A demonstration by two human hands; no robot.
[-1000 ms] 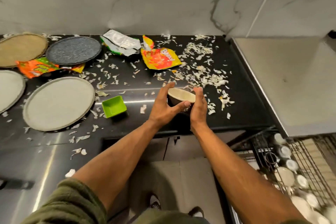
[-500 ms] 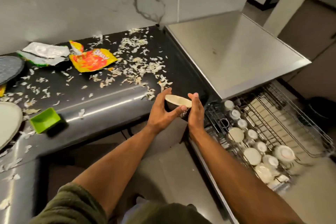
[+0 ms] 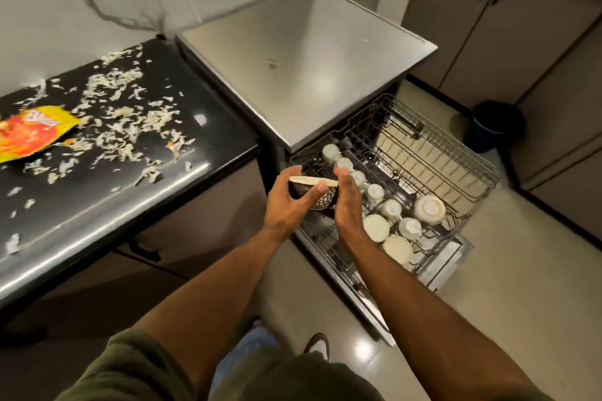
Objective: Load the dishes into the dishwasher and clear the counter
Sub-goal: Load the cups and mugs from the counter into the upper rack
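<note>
Bowl point(image 3: 317, 194) sits at frame centre, held between both hands above the near left corner of the rack point(image 3: 423, 159). Its mouth faces up, the pale rim nearly level and seen edge-on, its long axis running left to right; the outside is dark with a pale speckled pattern. The left hand point(image 3: 286, 208) grasps it from the left, thumb curled across the front and fingertips over the far rim. The right hand point(image 3: 347, 205) presses against the right side, fingers nearly straight, thumb at the rim. The rack is dark wire, drawn out of the dishwasher point(image 3: 306, 65), whose top is flat brushed steel. Pale cups point(image 3: 391, 208), mostly upside down, stand in a row along the rack's left side; the right half is bare wire. At left, the glossy black counter point(image 3: 97, 205) carries pale shreds point(image 3: 123, 120) and an orange-yellow wrapper point(image 3: 29, 133). A dark round bin point(image 3: 496, 125) stands on the floor at right.
</note>
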